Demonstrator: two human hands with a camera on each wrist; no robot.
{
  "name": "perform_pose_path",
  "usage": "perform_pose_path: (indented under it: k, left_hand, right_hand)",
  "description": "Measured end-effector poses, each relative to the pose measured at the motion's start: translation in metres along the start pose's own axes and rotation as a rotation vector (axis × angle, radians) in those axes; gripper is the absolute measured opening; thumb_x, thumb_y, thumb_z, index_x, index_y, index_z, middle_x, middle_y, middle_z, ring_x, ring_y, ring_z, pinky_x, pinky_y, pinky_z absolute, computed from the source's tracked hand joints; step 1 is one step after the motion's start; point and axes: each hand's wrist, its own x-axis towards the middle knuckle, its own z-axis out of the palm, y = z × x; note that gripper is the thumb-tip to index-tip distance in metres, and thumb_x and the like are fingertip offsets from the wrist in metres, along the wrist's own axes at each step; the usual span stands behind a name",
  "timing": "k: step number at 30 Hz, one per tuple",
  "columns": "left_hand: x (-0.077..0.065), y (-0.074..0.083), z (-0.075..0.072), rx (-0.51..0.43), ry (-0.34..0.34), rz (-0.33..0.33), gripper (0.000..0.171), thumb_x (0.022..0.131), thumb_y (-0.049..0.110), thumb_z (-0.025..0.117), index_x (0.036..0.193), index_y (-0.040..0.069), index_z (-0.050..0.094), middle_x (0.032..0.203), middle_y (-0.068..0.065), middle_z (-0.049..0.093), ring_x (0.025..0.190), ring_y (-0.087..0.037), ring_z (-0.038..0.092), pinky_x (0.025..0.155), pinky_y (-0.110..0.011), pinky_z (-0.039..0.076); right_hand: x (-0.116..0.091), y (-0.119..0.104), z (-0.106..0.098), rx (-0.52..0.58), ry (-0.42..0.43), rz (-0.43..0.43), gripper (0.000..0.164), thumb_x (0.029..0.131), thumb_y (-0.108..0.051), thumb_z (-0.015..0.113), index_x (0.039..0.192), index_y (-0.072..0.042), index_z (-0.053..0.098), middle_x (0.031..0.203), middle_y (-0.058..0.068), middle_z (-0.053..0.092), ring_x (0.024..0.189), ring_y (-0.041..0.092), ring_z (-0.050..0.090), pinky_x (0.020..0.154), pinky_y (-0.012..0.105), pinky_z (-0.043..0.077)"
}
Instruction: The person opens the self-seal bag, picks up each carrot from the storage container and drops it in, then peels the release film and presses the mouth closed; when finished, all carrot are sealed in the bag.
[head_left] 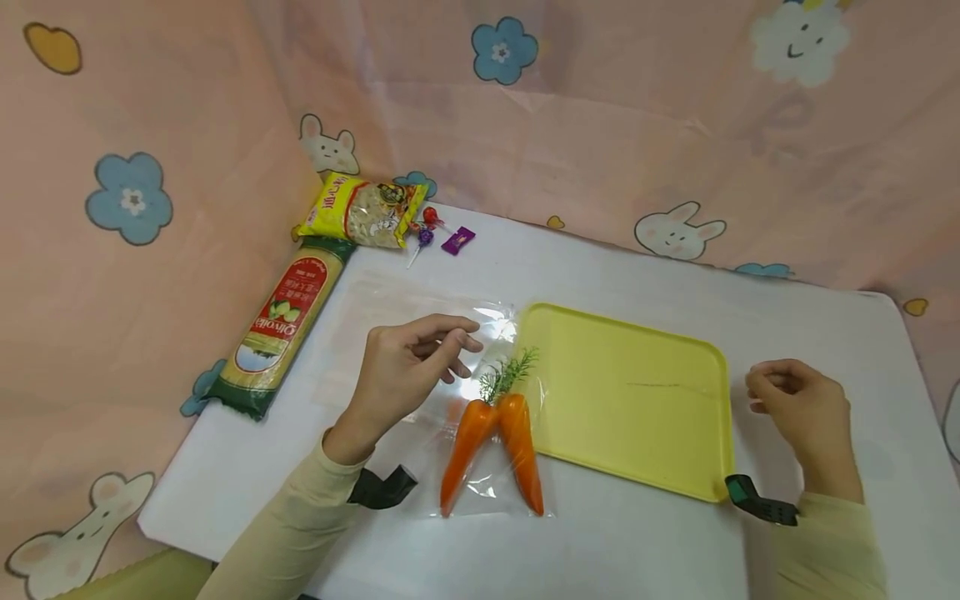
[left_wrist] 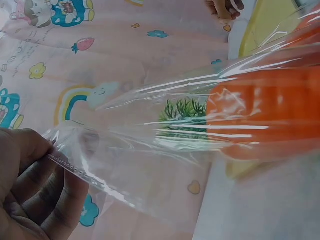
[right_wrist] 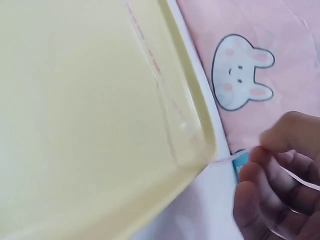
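My left hand (head_left: pixel 408 362) pinches the edge of a clear plastic bag (left_wrist: pixel 120 170) between thumb and fingers, which the left wrist view shows close up. Two orange carrots, the left one (head_left: pixel 468 446) and the right one (head_left: pixel 520 450), lie inside it with green feathery tops (head_left: pixel 508 375). At the tray's right side, my right hand (head_left: pixel 810 412) has its fingers curled. In the right wrist view its thumb and finger pinch the end of a thin clear strip (right_wrist: pixel 227 159) with reddish marks, which stretches across the yellow tray (head_left: pixel 630 333).
Another clear bag (head_left: pixel 375 317) lies flat behind the left hand. Along the table's left edge are a pasta pack (head_left: pixel 288 308) and a yellow food bag (head_left: pixel 367 208). Beside them sit a red lollipop (head_left: pixel 431 216), a purple lollipop (head_left: pixel 425 237) and a purple wrapped candy (head_left: pixel 458 241).
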Motion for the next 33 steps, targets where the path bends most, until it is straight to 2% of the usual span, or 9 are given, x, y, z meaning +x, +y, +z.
perform_pose_path:
  k: [5, 7, 10, 13, 17, 21, 26, 29, 33]
  left_hand:
    - [0.0, 0.0, 0.0, -0.005, -0.004, 0.005, 0.013, 0.089, -0.003, 0.061, 0.099, -0.001, 0.068, 0.083, -0.013, 0.071, 0.057, -0.019, 0.066, 0.053, -0.03, 0.056]
    - [0.0, 0.0, 0.0, -0.006, -0.005, 0.007, 0.013, 0.088, -0.003, 0.061, 0.098, -0.002, 0.068, 0.083, -0.013, 0.071, 0.057, -0.02, 0.066, 0.053, -0.031, 0.056]
    - [0.0, 0.0, 0.0, -0.011, -0.007, 0.007, 0.013, 0.088, -0.004, 0.061, 0.098, -0.002, 0.068, 0.082, -0.013, 0.07, 0.057, -0.02, 0.066, 0.053, -0.031, 0.056]
    - [0.0, 0.0, 0.0, -0.021, -0.015, 0.007, 0.013, 0.088, -0.004, 0.061, 0.098, -0.002, 0.068, 0.082, -0.014, 0.07, 0.057, -0.02, 0.066, 0.053, -0.031, 0.056]
    - [0.0, 0.0, 0.001, -0.027, -0.027, 0.007, 0.013, 0.088, -0.004, 0.06, 0.098, -0.002, 0.068, 0.082, -0.014, 0.07, 0.058, -0.02, 0.066, 0.053, -0.03, 0.056]
    - [0.0, -0.001, 0.001, -0.024, -0.031, 0.01, 0.012, 0.088, -0.004, 0.061, 0.098, -0.002, 0.068, 0.082, -0.013, 0.07, 0.058, -0.02, 0.066, 0.053, -0.03, 0.056]
    - [0.001, -0.002, 0.002, -0.07, -0.046, 0.01, 0.013, 0.089, -0.004, 0.06, 0.099, -0.001, 0.068, 0.083, -0.013, 0.07, 0.059, -0.023, 0.066, 0.055, -0.035, 0.057]
    - [0.001, -0.003, 0.001, -0.132, -0.063, -0.013, 0.014, 0.09, -0.003, 0.059, 0.101, -0.001, 0.067, 0.084, -0.013, 0.07, 0.061, -0.025, 0.066, 0.055, -0.04, 0.057]
    - [0.002, -0.005, 0.001, -0.21, -0.088, -0.054, 0.015, 0.092, -0.002, 0.056, 0.103, -0.001, 0.067, 0.086, -0.013, 0.07, 0.063, -0.025, 0.065, 0.056, -0.042, 0.056]
  right_hand:
    - [-0.007, -0.012, 0.004, -0.224, -0.104, -0.259, 0.031, 0.09, -0.038, 0.061, 0.106, -0.011, 0.059, 0.098, 0.011, 0.065, 0.078, 0.023, 0.064, 0.052, 0.025, 0.049]
    - [-0.01, -0.017, 0.007, -0.257, -0.136, -0.383, 0.024, 0.091, -0.031, 0.062, 0.106, -0.012, 0.06, 0.1, 0.011, 0.065, 0.083, 0.028, 0.063, 0.054, 0.025, 0.049]
    - [-0.012, -0.026, 0.014, -0.276, -0.168, -0.552, 0.015, 0.092, -0.022, 0.063, 0.105, -0.014, 0.065, 0.099, 0.007, 0.067, 0.084, 0.026, 0.063, 0.059, 0.022, 0.05]
    - [-0.013, -0.034, 0.022, -0.28, -0.141, -0.659, 0.012, 0.091, -0.015, 0.064, 0.102, -0.013, 0.067, 0.092, 0.001, 0.069, 0.077, 0.021, 0.063, 0.059, 0.02, 0.051]
    - [-0.015, -0.04, 0.027, -0.295, -0.056, -0.701, 0.007, 0.087, -0.015, 0.069, 0.093, -0.015, 0.065, 0.079, -0.003, 0.067, 0.069, 0.017, 0.061, 0.052, 0.022, 0.046]
    - [-0.02, -0.047, 0.023, -0.289, 0.004, -0.701, 0.009, 0.086, -0.021, 0.07, 0.085, -0.018, 0.061, 0.071, -0.004, 0.061, 0.063, 0.011, 0.054, 0.048, 0.022, 0.04]
    - [-0.031, -0.065, 0.026, -0.139, 0.036, -0.662, 0.007, 0.092, -0.022, 0.062, 0.089, -0.016, 0.063, 0.075, -0.003, 0.061, 0.066, 0.003, 0.053, 0.054, 0.011, 0.043]
    - [-0.033, -0.078, 0.045, 0.032, -0.07, -0.625, 0.015, 0.096, -0.023, 0.056, 0.105, -0.013, 0.063, 0.09, -0.001, 0.065, 0.079, 0.006, 0.059, 0.065, 0.011, 0.049]
    - [-0.031, -0.093, 0.089, 0.32, -0.404, -0.537, 0.037, 0.099, -0.027, 0.049, 0.13, -0.008, 0.049, 0.116, 0.011, 0.059, 0.104, 0.024, 0.059, 0.081, 0.03, 0.054]
